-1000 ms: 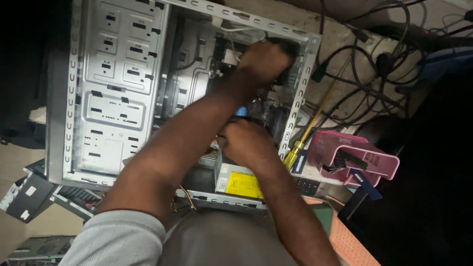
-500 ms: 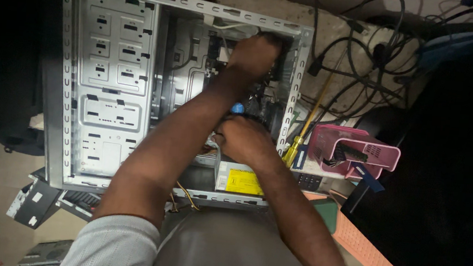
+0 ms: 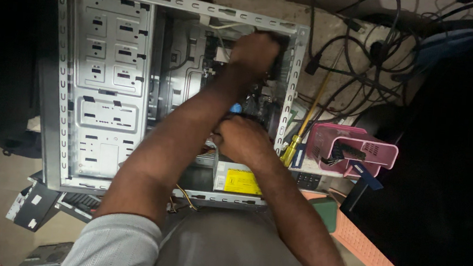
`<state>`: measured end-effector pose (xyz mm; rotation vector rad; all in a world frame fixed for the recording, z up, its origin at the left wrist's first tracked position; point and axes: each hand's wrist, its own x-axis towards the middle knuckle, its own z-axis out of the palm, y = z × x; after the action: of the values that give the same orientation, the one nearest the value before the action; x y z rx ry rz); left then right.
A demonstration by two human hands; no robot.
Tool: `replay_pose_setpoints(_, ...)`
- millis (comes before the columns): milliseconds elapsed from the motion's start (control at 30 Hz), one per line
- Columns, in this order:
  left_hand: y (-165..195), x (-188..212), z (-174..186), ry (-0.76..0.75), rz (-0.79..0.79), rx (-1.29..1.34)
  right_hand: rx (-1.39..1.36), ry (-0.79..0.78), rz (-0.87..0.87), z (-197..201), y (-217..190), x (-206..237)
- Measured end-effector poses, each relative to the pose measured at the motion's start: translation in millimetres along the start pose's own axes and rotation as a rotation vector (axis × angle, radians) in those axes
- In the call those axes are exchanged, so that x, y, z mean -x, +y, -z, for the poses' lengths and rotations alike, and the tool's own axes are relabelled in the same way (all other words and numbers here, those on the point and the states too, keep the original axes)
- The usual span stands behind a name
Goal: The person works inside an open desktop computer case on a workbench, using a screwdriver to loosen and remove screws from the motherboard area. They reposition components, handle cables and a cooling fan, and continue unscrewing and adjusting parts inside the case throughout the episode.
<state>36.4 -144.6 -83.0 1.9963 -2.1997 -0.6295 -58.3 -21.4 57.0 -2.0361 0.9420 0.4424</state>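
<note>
Head view: left hand (image 3: 254, 49) has its fingers curled deep in the open grey computer case (image 3: 108, 80), grip unclear; right hand (image 3: 241, 139) is closed in a fist just below, over the boards. Beside the case lie a yellow-handled screwdriver (image 3: 299, 139) and a pink basket (image 3: 350, 150).

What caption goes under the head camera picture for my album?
Both hands work inside an open computer case: left hand deep at the far end, right hand nearer, pink basket alongside.

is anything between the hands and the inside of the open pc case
Nothing visible blocks them. The computer case has its side open, and both the left hand and the right hand are already inside, over the board. What their fingers touch is hidden.
</note>
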Motion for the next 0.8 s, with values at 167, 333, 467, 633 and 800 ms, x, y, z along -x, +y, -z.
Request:
replay_pose_setpoints(167, -2.7, -2.1, 3.5, -0.012, 0.002, -0.002, 0.056, -0.017, 0.015, -3.3, 2.2, -2.2)
replay_pose_setpoints(333, -9.2, 0.1, 4.3, 0.0, -0.03, 0.005, 0.047, -0.005, 0.015, -5.7, 3.9, -3.4)
replay_pose_setpoints(467, -12.7, 1.3, 0.2, 0.037, -0.055, 0.005, 0.055, -0.024, 0.018, -4.2, 4.3, -4.1)
replay_pose_setpoints(633, -13.7, 2.3, -9.6, 0.059, -0.041, 0.014, 0.062, -0.05, -0.002, -3.2, 2.8, -3.8)
replay_pose_setpoints(800, -8.8, -3.8, -7.4, 0.0, -0.015, 0.021, 0.045, -0.039, -0.01, -1.9, 2.6, -1.7)
